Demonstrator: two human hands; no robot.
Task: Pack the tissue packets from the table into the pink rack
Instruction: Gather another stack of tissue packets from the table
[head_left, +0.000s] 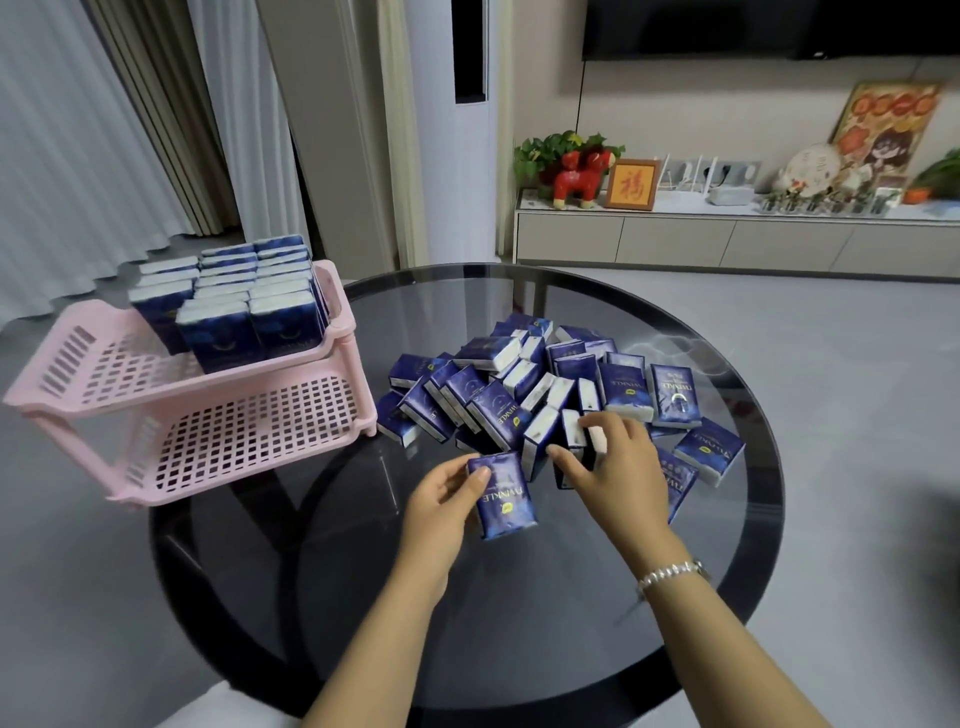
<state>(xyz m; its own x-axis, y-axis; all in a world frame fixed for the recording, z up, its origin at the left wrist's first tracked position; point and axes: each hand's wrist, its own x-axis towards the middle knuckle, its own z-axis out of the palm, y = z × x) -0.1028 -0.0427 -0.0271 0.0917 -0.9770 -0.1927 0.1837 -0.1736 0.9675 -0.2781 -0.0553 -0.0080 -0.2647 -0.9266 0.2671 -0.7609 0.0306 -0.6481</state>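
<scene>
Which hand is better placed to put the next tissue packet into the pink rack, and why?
Left. The left hand already grips a tissue packet and lies on the pink rack's side of the table. The right hand is over the loose pile, fingers picking at packets there.

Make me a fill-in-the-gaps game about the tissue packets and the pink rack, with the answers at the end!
1. The packed tissue packets stand on the rack's ____ shelf.
2. The pink rack has ____ shelves.
3. The left hand holds ____ packet.
4. The right hand reaches into the pile on the round ____ table.

Answers: top; two; one; glass
</scene>
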